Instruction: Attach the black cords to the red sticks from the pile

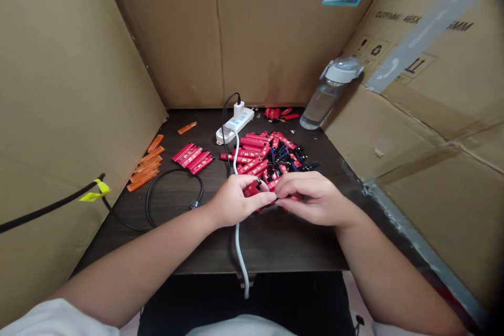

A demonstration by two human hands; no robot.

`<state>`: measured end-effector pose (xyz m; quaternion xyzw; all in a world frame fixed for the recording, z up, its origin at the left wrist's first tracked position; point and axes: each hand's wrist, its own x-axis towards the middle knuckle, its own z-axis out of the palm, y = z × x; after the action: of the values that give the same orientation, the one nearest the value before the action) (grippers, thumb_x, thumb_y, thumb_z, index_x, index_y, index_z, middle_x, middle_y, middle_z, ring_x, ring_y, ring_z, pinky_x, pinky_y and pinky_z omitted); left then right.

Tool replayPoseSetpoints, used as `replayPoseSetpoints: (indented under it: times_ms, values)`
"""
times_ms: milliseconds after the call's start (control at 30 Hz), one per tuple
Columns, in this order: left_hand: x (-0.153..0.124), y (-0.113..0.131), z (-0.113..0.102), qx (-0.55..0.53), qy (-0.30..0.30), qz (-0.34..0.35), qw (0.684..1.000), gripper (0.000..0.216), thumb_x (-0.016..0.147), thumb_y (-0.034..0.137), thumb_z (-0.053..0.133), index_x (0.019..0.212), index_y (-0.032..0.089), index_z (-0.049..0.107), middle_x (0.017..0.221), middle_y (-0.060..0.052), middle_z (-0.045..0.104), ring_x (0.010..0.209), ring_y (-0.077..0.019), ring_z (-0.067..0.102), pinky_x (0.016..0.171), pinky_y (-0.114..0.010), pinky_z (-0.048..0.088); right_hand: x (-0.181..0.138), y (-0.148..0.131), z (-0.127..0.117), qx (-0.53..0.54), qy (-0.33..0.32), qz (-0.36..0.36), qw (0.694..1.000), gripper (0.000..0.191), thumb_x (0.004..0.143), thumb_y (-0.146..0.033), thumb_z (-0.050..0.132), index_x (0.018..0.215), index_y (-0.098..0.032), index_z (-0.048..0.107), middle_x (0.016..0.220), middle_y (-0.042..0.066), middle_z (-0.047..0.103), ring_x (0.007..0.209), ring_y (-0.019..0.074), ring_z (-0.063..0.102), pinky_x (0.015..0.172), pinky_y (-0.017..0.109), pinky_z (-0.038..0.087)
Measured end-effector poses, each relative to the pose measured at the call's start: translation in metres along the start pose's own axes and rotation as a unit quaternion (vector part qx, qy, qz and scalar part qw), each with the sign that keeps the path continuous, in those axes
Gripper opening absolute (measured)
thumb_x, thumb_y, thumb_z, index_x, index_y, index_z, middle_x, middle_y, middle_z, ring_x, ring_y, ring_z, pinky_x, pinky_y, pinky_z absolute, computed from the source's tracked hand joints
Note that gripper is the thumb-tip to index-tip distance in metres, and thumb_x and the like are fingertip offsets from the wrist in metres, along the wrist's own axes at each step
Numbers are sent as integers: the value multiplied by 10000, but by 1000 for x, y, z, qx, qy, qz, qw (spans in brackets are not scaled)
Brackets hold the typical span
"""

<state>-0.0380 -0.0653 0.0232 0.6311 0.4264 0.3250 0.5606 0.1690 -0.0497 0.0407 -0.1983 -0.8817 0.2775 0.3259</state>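
Note:
My left hand (236, 199) is closed around a red lighter (252, 188) with a dark top end, its thumb pointing to the right. My right hand (311, 197) meets the left thumb tip with thumb and fingers pinched together; whatever lies between those fingertips is too small or hidden to name. Just beyond both hands spreads a heap of red lighters (252, 153) with gold print and black ends. Mixed into its right side are small black and blue parts (283, 154). To the left, several red lighters (192, 158) lie side by side in a row.
Orange flat pieces (145, 169) lie by the left cardboard wall (71, 89). A white power strip (235, 126) with a plug stands behind the heap. A white cable (238, 241) and a black cable (147, 205) cross the table. A water bottle (323, 100) leans at the back right.

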Motion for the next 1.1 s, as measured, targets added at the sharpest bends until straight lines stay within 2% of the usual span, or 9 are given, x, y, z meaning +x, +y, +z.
replayPoseSetpoints:
  times_ms: [67,167,267,333,500,600,667,833,1100]
  values:
    - [-1,1,-1,-11,-19,0,1000,274,744,394,693,781,124,662,567,7,592,442,-65,458,438,-186,366,0,0,7,20,34,-3,999,36,825,-152,642,814,-181,661,786,64,688,717,146,633,655,270,503]
    - [-1,2,-3,-38,-12,11,999,263,756,383,687,740,122,659,567,2,609,420,-51,431,423,-180,346,-1,2,15,70,111,84,988,58,784,-203,701,822,-172,671,773,57,688,567,113,577,520,245,473]
    - [-1,1,-3,-42,22,34,998,281,762,400,685,734,122,656,558,4,604,422,-52,426,430,-185,342,0,3,22,192,166,197,947,174,739,-262,751,860,-166,669,752,37,673,547,109,576,499,242,489]
    - [0,1,-3,-28,45,49,997,286,759,406,688,733,123,653,548,15,583,438,-56,425,452,-192,351,3,3,26,269,170,215,923,173,728,-276,760,818,-159,669,762,35,663,622,129,616,561,261,530]
    - [0,-1,-2,36,72,86,993,259,793,392,655,834,137,632,672,7,599,573,-89,492,570,-217,415,8,1,30,318,186,228,901,148,755,-283,734,782,-152,671,823,28,636,520,66,543,453,206,478]
    - [0,-6,-3,58,54,119,990,262,844,363,595,1024,173,578,857,-16,609,720,-121,534,683,-246,446,7,2,29,306,232,228,895,139,760,-277,730,789,-157,666,849,31,647,485,51,517,430,200,467]
    - [0,-11,-4,44,40,127,990,257,891,339,521,1108,202,505,850,-5,572,717,-120,518,685,-251,439,6,3,29,283,272,222,893,141,755,-280,734,791,-162,664,849,39,664,488,59,523,435,207,478]
    - [1,-20,-2,3,10,102,995,150,929,331,454,1032,223,443,718,45,457,580,-89,427,594,-232,390,6,0,33,219,320,207,898,149,736,-284,750,772,-172,658,832,52,701,558,101,591,468,219,506]
    - [3,-21,4,-30,16,123,992,147,904,324,518,970,203,468,860,-2,502,750,-112,491,704,-248,431,7,-4,36,188,333,145,912,49,772,-170,708,804,-189,676,846,39,710,748,143,671,638,246,564]
